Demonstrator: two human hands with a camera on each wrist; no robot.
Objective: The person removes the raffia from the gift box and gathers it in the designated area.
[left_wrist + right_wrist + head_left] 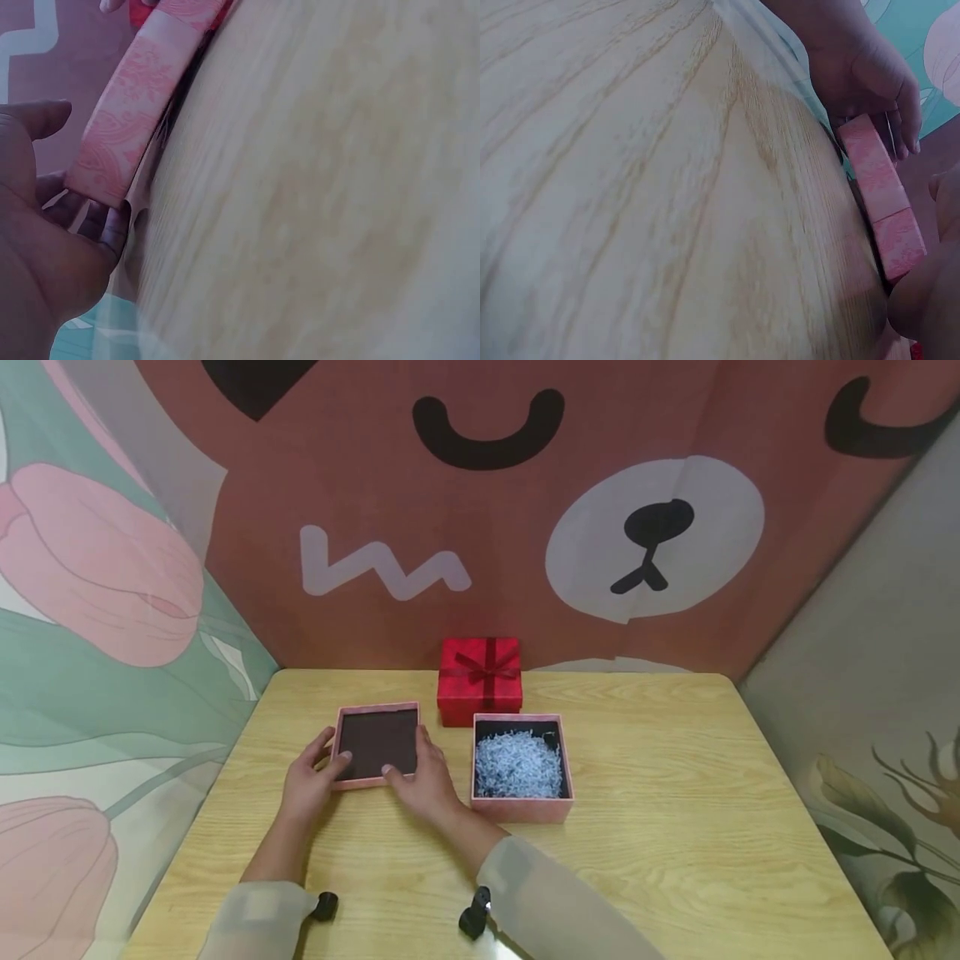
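Observation:
In the head view, a shallow pink box lid (378, 743) lies with its dark inside facing up, just off or against the table. My left hand (307, 781) holds its left side, the thumb over the rim. At its right side, my right hand (431, 781) grips the near corner with the thumb at the front edge. The left wrist view shows the lid's patterned pink wall (131, 105) with my left fingers (94, 217) curled beneath its corner. Right of the hands stands an uncovered pink box (522, 811) filled with pale blue shredded paper (519, 764).
A red gift box (480, 681) with a dark red ribbon bow stands behind the pink box, near the table's back edge. The wood-grain table (660, 827) meets a wall cloth printed with a bear face (652, 539) at the back.

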